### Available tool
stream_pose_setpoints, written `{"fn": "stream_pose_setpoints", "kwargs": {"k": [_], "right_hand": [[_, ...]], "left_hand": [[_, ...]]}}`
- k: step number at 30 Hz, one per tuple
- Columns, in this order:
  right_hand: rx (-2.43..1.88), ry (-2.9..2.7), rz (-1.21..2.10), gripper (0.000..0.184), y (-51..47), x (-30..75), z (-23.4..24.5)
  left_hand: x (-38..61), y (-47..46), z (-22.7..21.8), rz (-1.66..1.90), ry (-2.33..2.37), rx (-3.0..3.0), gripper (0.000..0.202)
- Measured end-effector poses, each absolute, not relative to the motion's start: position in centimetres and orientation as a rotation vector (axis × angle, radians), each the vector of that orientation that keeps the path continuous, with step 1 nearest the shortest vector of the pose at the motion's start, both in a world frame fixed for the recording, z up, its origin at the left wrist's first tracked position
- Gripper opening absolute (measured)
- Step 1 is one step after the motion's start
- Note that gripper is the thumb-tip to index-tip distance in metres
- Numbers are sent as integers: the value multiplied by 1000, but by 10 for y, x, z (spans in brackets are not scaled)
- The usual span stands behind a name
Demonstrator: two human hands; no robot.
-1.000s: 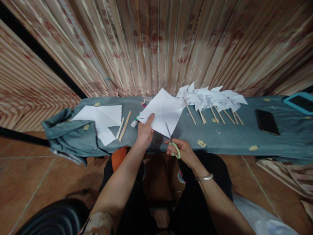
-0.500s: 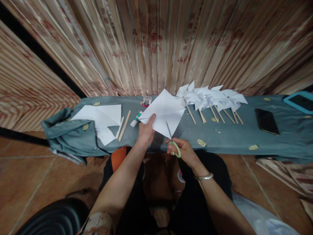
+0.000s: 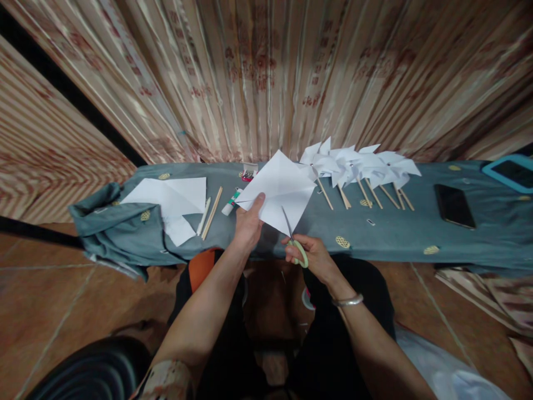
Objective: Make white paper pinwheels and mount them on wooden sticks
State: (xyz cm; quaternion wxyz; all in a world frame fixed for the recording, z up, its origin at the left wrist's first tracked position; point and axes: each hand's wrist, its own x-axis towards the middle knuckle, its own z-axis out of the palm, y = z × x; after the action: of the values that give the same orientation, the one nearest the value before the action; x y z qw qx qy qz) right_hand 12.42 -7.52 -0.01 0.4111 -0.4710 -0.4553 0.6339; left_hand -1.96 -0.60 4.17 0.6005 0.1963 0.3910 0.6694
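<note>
My left hand [image 3: 249, 224] pinches the lower left corner of a white paper square [image 3: 280, 188], held tilted above a bench covered in grey-blue cloth [image 3: 387, 236]. My right hand [image 3: 311, 256] grips green-handled scissors [image 3: 295, 240], and the blades reach into the paper's lower corner. A silver bangle [image 3: 347, 301] sits on my right wrist.
Several finished white paper pinwheels on wooden sticks [image 3: 360, 169] lie on the bench to the right, then a black phone [image 3: 454, 206] and a teal-cased tablet [image 3: 510, 172]. To the left lie white sheets [image 3: 172, 200], wooden sticks [image 3: 212, 212], a glue stick [image 3: 231, 202]. Patterned curtains hang behind.
The paper has shifted slightly up and the scissor blades sit a little deeper in its lower corner. Both hands remain nearly in place.
</note>
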Motion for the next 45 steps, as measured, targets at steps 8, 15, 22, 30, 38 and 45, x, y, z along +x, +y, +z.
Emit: {"fn": "stream_pose_setpoints", "kwargs": {"k": [8, 15, 22, 30, 38, 45], "right_hand": [[-1207, -1129, 1595, 45, -75, 124, 1], [-1175, -1126, 1602, 39, -75, 124, 2], [-1169, -1143, 1598, 37, -74, 126, 2], [-1159, -1155, 1583, 38, -74, 124, 2], [-1180, -1152, 1571, 38, -74, 125, 4], [-1184, -1155, 1571, 39, -74, 124, 7]], "left_hand": [[-18, -5, 36, 1546, 898, 500, 38], [-18, -5, 34, 1544, 902, 505, 40], [-17, -5, 31, 1539, 887, 530, 38], [-16, -6, 33, 1534, 891, 535, 36], [-16, -7, 33, 1522, 906, 531, 39], [-15, -8, 34, 1503, 934, 515, 40]]}}
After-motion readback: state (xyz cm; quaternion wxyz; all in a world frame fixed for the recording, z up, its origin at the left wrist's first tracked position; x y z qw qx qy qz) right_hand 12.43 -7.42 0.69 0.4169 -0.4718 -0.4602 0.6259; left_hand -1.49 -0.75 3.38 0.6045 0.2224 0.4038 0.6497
